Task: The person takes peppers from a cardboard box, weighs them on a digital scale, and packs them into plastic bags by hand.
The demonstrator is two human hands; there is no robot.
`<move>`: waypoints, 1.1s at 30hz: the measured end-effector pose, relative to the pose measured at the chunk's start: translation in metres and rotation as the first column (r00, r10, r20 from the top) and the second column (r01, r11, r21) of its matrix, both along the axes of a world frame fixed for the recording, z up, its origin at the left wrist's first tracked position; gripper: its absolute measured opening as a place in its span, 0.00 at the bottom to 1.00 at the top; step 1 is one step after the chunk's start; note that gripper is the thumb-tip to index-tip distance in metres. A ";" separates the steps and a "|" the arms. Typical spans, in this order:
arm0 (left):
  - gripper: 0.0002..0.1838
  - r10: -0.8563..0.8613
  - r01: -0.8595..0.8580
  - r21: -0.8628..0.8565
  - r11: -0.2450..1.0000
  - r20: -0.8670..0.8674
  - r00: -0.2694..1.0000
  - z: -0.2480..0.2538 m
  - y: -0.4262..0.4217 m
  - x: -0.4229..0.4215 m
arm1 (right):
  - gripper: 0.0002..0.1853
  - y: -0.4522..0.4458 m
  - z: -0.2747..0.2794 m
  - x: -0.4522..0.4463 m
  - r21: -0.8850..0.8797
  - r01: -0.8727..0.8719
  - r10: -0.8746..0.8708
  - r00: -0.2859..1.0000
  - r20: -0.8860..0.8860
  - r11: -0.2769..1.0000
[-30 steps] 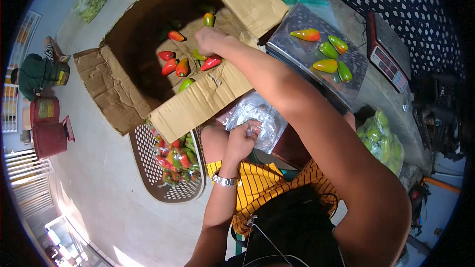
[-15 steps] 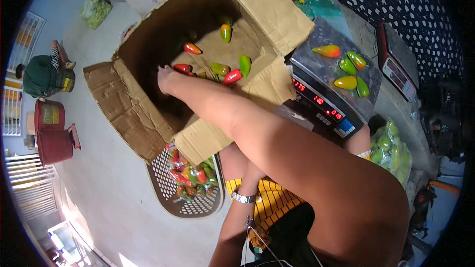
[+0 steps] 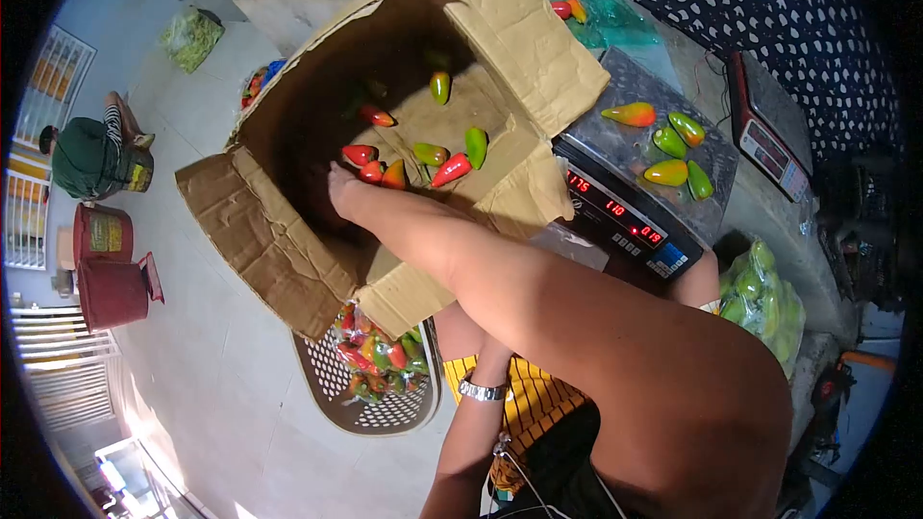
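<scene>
Inside the cardboard box (image 3: 423, 303), my right hand (image 3: 338, 189) reaches low near the left inner wall, its fingers dim and partly hidden in shadow. Red, orange and green peppers lie on the box floor, with a red pepper (image 3: 360, 155) just beyond the hand. My left hand is hidden behind my right forearm; only the wrist with a metal watch (image 3: 482, 390) shows. To the right of the box, several peppers, one of them orange-yellow (image 3: 630, 114), rest on a digital scale (image 3: 615, 86) with its red figures lit.
A plastic basket (image 3: 317, 377) with bagged peppers stands below the box. A second scale (image 3: 766, 149) and a bag of green vegetables (image 3: 760, 298) are at the right. A crouching person in dark green (image 3: 85, 159) is at the far left, by red containers (image 3: 112, 296).
My right hand has moved from the peppers at the box's middle to its left inner side. My left hand, earlier on clear plastic, is now covered by my right arm. The scale's display has come into view.
</scene>
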State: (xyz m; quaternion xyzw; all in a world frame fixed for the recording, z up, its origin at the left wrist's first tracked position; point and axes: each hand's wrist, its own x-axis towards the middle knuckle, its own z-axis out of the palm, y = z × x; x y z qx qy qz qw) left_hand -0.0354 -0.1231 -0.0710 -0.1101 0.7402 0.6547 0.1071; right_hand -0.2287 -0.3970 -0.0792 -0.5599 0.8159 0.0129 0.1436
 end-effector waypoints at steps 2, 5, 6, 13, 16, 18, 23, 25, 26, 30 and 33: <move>0.14 0.004 -0.004 -0.002 1.000 0.003 1.000 0.002 0.001 0.000 | 0.35 0.004 -0.002 0.003 -0.006 -0.008 0.008 1.000 -0.003 1.000; 0.14 0.020 -0.020 -0.002 1.000 -0.003 1.000 0.001 0.001 0.001 | 0.36 0.012 0.001 0.001 -0.021 -0.023 0.023 1.000 -0.021 1.000; 0.14 0.027 -0.027 -0.003 1.000 -0.004 1.000 -0.001 0.002 0.002 | 0.36 0.016 0.001 0.000 -0.024 -0.028 0.028 0.999 -0.025 0.999; 0.14 0.094 -0.095 -0.024 0.995 -0.033 0.995 -0.012 0.008 0.011 | 0.38 0.084 0.076 -0.028 0.215 -0.141 0.141 0.990 0.014 0.966; 0.14 0.099 -0.099 -0.054 0.994 0.005 0.995 0.024 0.004 0.007 | 0.26 0.113 0.083 -0.045 0.029 -0.032 0.029 0.993 0.112 0.999; 0.14 0.143 -0.141 0.058 0.988 -0.028 0.989 0.002 0.008 0.007 | 0.19 0.122 0.092 -0.072 0.024 0.156 -0.148 0.860 0.488 0.987; 0.13 0.111 -0.109 0.065 0.992 -0.028 0.993 0.000 0.008 0.006 | 0.10 0.170 0.116 -0.124 0.061 0.703 -0.280 0.202 0.939 0.709; 0.13 0.115 -0.113 0.072 0.991 -0.026 0.993 -0.004 0.009 0.006 | 0.11 0.192 0.126 -0.140 0.037 0.742 -0.395 0.313 0.863 0.669; 0.14 0.111 -0.109 0.061 0.992 -0.021 0.994 -0.007 0.009 0.007 | 0.10 0.196 0.126 -0.148 0.027 0.754 -0.422 0.337 0.842 0.657; 0.14 0.105 -0.105 0.023 0.994 -0.003 0.994 0.002 0.008 0.006 | 0.10 0.177 0.109 -0.156 -0.081 0.765 -0.677 0.610 0.413 0.639; 0.14 0.110 -0.110 0.047 0.993 0.006 0.994 -0.005 0.009 0.008 | 0.17 0.171 0.089 -0.161 -0.202 0.527 -0.543 0.839 -0.030 0.825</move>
